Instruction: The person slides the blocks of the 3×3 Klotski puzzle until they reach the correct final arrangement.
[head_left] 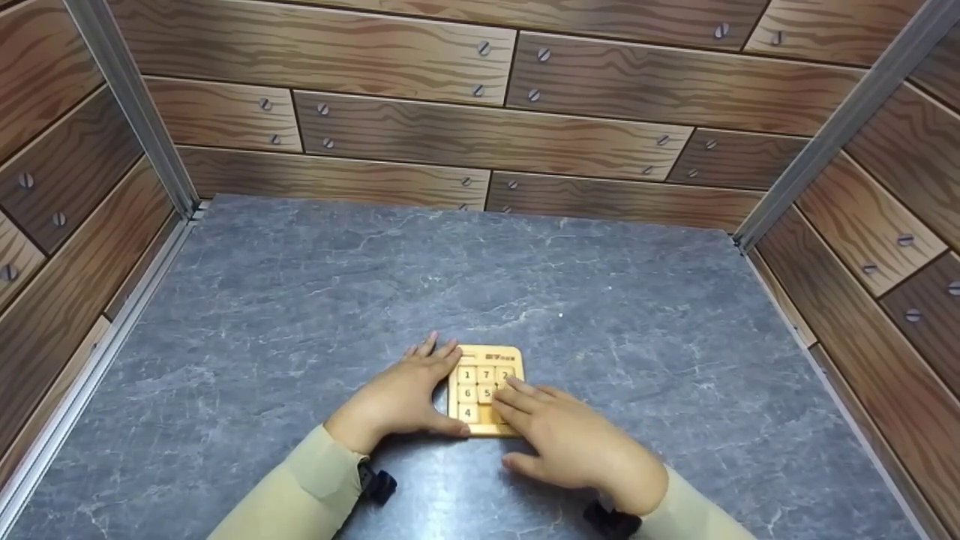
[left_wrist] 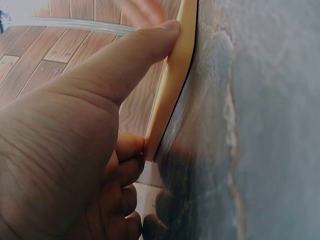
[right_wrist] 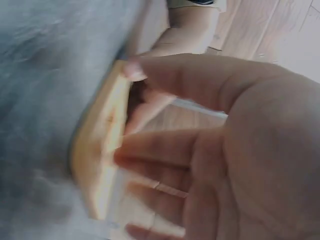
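A yellow sliding number puzzle (head_left: 487, 431) lies flat on the table, with numbered tiles (head_left: 467, 393) in its frame. My left hand (head_left: 397, 394) holds the frame from its left side, thumb at the near corner and fingertips by the far corner. In the left wrist view, that thumb (left_wrist: 150, 42) presses the puzzle's edge (left_wrist: 172, 80). Over the right part of the puzzle, my right hand (head_left: 570, 435) extends its fingers onto the tiles and covers some of them. Its thumb sits apart, near the lower edge. The right wrist view is blurred, with fingertips (right_wrist: 122, 155) right at the puzzle's face.
The grey marbled tabletop (head_left: 300, 285) stretches around the puzzle. Wood-patterned panels (head_left: 420, 67) wall in the back and both sides, with metal posts (head_left: 135, 105) at the corners. Both wrists carry dark devices (head_left: 379, 484) below the sleeves.
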